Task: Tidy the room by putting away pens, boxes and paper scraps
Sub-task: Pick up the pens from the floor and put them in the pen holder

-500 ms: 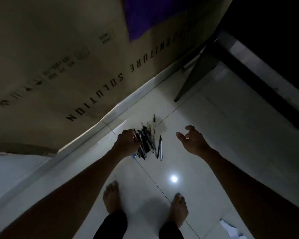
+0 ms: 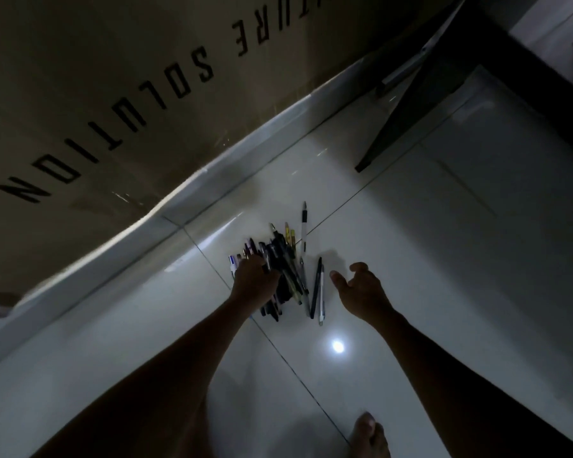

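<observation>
Our left hand (image 2: pixel 253 280) sits at the centre of the frame, on the left edge of a pile of pens (image 2: pixel 286 271) that lies on the glossy white tile floor (image 2: pixel 444 259). Its fingers bend down into the pile, with the back of the hand towards us. We cannot tell whether they have closed round any pen. Our right hand (image 2: pixel 361 292) hovers just right of the pile. Its palm faces the pens, the thumb is spread, the fingers are loosely curled, and it holds nothing. Between this hand and the pile lie a black pen (image 2: pixel 315 292) and a white pen (image 2: pixel 321 297), side by side. Another white pen with a black grip (image 2: pixel 304 226) lies at the top of the pile and points towards the upper frame. A large cardboard box (image 2: pixel 113 94) printed with "SOLUTION" fills the upper left. A dark slanted leg (image 2: pixel 404 104) comes down to the floor at the upper right. A bright spot of reflected light (image 2: pixel 337 346) shows below the pens, and a bare foot (image 2: pixel 369 438) shows at the bottom edge.
</observation>
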The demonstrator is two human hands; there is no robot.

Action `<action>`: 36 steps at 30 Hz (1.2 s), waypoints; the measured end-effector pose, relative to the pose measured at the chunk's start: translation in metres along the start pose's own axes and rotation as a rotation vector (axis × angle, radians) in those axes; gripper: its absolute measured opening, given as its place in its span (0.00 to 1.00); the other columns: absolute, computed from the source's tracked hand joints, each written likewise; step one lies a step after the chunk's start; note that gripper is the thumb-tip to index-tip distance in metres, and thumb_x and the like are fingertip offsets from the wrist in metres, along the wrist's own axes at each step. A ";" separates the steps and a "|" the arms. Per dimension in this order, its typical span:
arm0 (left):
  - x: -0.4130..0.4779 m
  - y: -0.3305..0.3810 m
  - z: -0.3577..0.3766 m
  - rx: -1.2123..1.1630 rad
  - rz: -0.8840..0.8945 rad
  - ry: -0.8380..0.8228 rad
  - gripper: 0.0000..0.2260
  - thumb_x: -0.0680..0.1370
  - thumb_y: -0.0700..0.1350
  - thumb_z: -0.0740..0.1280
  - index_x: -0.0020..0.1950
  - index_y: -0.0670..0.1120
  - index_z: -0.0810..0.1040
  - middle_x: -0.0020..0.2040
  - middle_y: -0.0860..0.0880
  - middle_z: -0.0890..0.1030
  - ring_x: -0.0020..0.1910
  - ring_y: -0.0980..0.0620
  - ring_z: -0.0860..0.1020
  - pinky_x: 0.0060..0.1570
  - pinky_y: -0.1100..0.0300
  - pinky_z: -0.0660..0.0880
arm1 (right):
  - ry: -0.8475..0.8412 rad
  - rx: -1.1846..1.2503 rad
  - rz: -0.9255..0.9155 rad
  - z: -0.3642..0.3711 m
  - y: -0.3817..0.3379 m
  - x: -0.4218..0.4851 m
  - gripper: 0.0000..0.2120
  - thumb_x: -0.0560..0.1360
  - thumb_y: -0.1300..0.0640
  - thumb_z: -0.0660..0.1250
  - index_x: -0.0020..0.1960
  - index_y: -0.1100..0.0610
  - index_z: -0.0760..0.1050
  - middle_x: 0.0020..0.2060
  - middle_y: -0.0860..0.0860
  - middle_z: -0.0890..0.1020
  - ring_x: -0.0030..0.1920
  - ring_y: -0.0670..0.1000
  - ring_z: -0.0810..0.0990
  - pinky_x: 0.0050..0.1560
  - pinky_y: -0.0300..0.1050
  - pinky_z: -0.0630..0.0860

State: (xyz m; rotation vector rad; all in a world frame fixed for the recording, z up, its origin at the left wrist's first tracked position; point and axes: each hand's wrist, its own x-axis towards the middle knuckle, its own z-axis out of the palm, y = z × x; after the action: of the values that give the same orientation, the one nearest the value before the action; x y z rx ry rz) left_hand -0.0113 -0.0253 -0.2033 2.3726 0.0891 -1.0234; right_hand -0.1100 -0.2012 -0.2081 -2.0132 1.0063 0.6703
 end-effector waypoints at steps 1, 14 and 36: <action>0.008 -0.003 0.007 -0.007 -0.008 -0.003 0.05 0.76 0.39 0.63 0.47 0.38 0.75 0.43 0.48 0.74 0.47 0.49 0.73 0.36 0.66 0.65 | 0.001 0.010 0.007 0.008 0.003 0.008 0.31 0.77 0.42 0.61 0.71 0.61 0.60 0.63 0.60 0.73 0.63 0.59 0.74 0.62 0.52 0.73; 0.058 -0.013 0.053 -0.106 -0.129 0.058 0.21 0.76 0.43 0.64 0.67 0.38 0.67 0.67 0.41 0.68 0.66 0.45 0.67 0.60 0.56 0.66 | 0.108 0.105 0.089 0.061 -0.003 0.058 0.29 0.78 0.41 0.60 0.68 0.61 0.61 0.64 0.59 0.71 0.63 0.60 0.73 0.59 0.53 0.72; 0.072 -0.014 0.083 -0.047 -0.080 0.167 0.36 0.70 0.50 0.75 0.71 0.38 0.61 0.71 0.39 0.61 0.71 0.42 0.60 0.70 0.53 0.62 | 0.177 0.078 -0.078 0.093 -0.019 0.083 0.27 0.71 0.53 0.73 0.63 0.60 0.64 0.58 0.57 0.70 0.56 0.57 0.74 0.52 0.49 0.77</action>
State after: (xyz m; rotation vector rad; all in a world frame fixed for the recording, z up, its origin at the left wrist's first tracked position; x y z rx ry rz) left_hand -0.0183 -0.0670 -0.3054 2.4247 0.2688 -0.8475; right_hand -0.0595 -0.1529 -0.3125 -2.0588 1.0327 0.4111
